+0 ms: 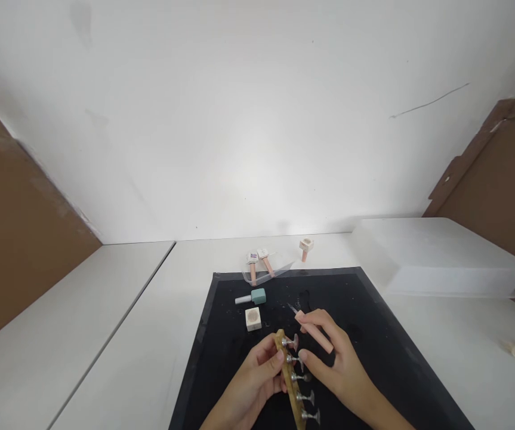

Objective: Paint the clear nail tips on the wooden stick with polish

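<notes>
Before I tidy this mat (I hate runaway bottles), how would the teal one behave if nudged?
The teal bottle lies on its side, so it can hardly tip. Its squarish shape should resist rolling; the long white cap might make it swivel.

Our left hand (261, 371) is clamped on the wooden bar (292, 388) near its far end, coming from the bar's left: thumb laid against it, fingers curled lower down. Left forearm (221, 415) enters from the bar's near left. Our right hand (338, 358) sits right of the bar in a light hold, index arched, thumb pointing toward the bar, other fingers partly hidden. Right forearm (385, 409) enters from the bar's near right
</notes>
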Action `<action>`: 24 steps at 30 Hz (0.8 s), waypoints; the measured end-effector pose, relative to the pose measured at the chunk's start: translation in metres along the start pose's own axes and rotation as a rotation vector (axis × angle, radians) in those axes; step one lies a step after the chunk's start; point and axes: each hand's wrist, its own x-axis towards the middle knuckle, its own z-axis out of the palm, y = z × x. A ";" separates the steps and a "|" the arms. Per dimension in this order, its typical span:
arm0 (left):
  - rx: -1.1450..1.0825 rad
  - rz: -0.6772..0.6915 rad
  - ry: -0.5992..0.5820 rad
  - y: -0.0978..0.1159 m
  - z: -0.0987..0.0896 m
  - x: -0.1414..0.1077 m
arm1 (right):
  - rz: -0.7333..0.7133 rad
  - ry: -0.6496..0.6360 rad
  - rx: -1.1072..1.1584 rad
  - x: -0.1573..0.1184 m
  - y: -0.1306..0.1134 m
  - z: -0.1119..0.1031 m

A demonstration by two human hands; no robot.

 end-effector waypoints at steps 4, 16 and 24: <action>0.015 0.034 -0.010 -0.001 0.001 0.000 | 0.000 -0.019 -0.015 -0.001 -0.001 0.001; 0.087 0.083 -0.006 -0.003 -0.001 0.003 | -0.058 -0.018 -0.025 0.003 -0.004 0.001; 0.272 0.231 0.050 -0.004 -0.003 0.005 | -0.068 -0.031 0.008 0.006 -0.001 -0.002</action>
